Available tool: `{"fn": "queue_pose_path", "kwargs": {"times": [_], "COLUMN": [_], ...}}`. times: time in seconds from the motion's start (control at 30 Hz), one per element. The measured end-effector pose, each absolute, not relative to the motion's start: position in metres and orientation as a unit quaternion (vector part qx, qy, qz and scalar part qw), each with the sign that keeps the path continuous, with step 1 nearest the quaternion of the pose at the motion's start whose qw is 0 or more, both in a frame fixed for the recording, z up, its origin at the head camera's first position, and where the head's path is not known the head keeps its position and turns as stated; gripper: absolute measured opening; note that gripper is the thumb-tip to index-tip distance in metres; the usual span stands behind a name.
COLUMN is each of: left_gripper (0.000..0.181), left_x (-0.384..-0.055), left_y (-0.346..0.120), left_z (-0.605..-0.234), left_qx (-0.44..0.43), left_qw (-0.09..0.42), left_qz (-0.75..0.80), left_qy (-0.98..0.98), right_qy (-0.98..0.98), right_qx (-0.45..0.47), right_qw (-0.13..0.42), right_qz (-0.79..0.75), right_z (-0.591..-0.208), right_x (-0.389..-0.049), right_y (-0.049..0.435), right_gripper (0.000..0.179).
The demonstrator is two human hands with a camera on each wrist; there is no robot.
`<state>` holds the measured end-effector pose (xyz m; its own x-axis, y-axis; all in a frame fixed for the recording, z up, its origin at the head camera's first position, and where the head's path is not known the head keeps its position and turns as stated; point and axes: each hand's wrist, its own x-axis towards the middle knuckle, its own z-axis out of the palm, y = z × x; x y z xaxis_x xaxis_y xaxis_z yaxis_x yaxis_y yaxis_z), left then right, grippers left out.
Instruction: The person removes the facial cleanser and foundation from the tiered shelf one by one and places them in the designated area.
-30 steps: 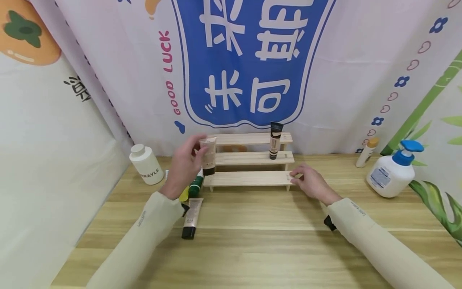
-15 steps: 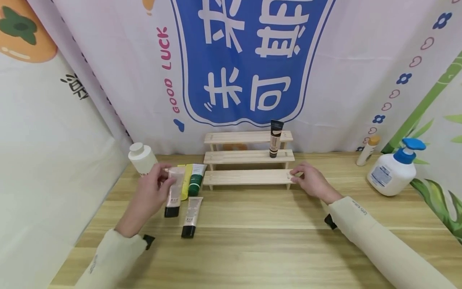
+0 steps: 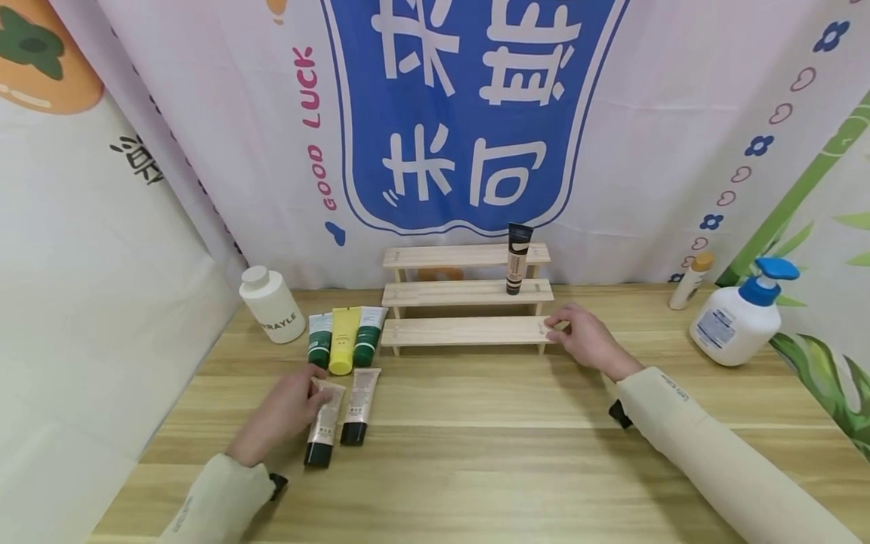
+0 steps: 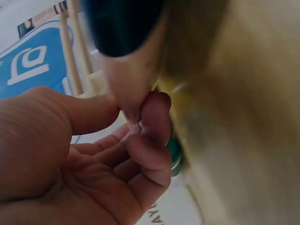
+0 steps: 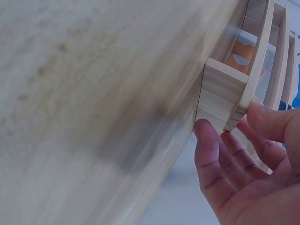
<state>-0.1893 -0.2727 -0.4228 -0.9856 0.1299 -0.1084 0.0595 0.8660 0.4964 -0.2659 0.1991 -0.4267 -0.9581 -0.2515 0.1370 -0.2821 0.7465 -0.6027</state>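
Observation:
My left hand (image 3: pixel 288 406) pinches the flat end of a beige squeeze tube (image 3: pixel 327 412) with a black cap, low over the table at left. In the left wrist view, thumb and forefinger meet on that tube (image 4: pixel 133 82). A second beige tube (image 3: pixel 360 404) lies just right of it. Behind them a yellow tube (image 3: pixel 345 340) lies between two green-and-white tubes (image 3: pixel 369 336). My right hand (image 3: pixel 586 342) grips the right end of the lowest step of a three-tier wooden rack (image 3: pixel 469 330), thumb on top. A black-and-beige tube (image 3: pixel 517 261) stands upright on the middle step.
At the back left stands a white bottle (image 3: pixel 273 306). On the right are a white pump bottle (image 3: pixel 737 321) with a blue head and a slim white bottle (image 3: pixel 692 281) with an orange cap. A printed curtain (image 3: pixel 646 151) hangs behind the wooden table (image 3: pixel 516 468).
My left hand has carried the beige tube from the rack's left side down and left, close to the other beige tube. The right hand has kept its hold on the rack.

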Motion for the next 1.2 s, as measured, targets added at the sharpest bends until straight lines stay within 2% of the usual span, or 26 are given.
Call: {"fn": "queue_pose_path", "kwargs": {"times": [0.23,0.47,0.77,1.0,1.1,1.2], "left_gripper": [0.041,0.049,0.046,0.045,0.043,0.039], "left_x": [-0.186,-0.179,-0.185,-0.184,-0.183,-0.184], "left_y": [-0.269,-0.257,-0.248,-0.244,-0.240,-0.234], "left_z": [-0.425,-0.419,-0.421,-0.417,-0.408,-0.394], "left_qx": [0.011,0.035,0.021,-0.002,0.005,0.036], "left_qw": [0.083,0.086,0.067,0.083,0.062,0.019], "left_qz": [0.236,0.150,0.169,0.184,0.186,0.177], "left_qy": [0.968,0.984,0.983,0.979,0.981,0.983], "right_qy": [-0.934,-0.935,-0.933,-0.934,-0.935,-0.936], "right_qx": [0.143,0.142,0.145,0.140,0.140,0.139], "right_qw": [0.026,0.029,0.031,0.029,0.028,0.024], "right_qz": [0.325,0.324,0.329,0.326,0.325,0.323], "right_z": [-0.428,-0.428,-0.427,-0.428,-0.429,-0.429], "right_x": [-0.267,-0.268,-0.268,-0.268,-0.268,-0.269], "right_y": [0.200,0.201,0.200,0.202,0.202,0.201], "right_gripper": [0.021,0.021,0.022,0.022,0.022,0.022]}}
